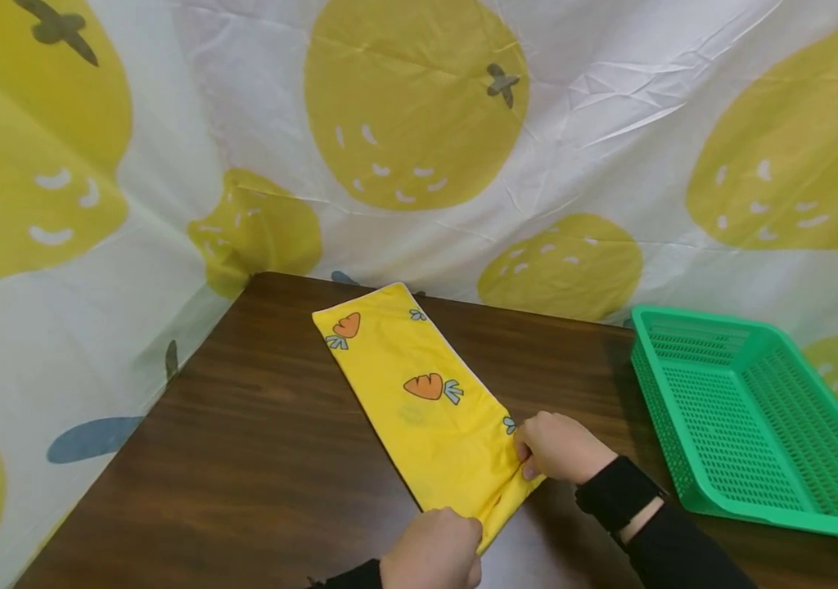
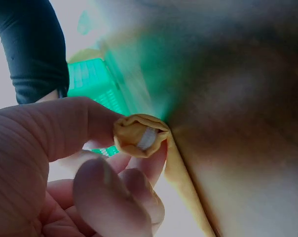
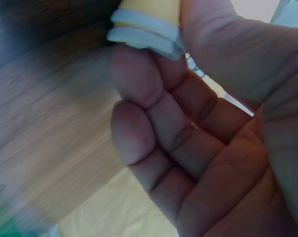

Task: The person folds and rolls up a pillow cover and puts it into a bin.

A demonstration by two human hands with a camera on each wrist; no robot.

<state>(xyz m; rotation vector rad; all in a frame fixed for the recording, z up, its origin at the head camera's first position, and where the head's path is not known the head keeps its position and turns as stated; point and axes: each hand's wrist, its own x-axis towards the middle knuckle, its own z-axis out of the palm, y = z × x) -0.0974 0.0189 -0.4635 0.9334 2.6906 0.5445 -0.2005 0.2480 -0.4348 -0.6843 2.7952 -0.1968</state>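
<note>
Left hand (image 1: 434, 546) | right hand (image 1: 563, 447) | pinching yellow cloth (image 1: 430, 421) — near end rolled

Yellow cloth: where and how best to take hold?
I'd pinch the yellow cloth by both ends of its rolled near edge, from the near side: the left grip and right grip hold it there, and the roll looks thicker than the flat far part.

Cloth (image 1: 382, 368) on table (image 1: 264, 425), basket (image 1: 732, 442) to its right, curtain (image 1: 419, 237) behind
</note>
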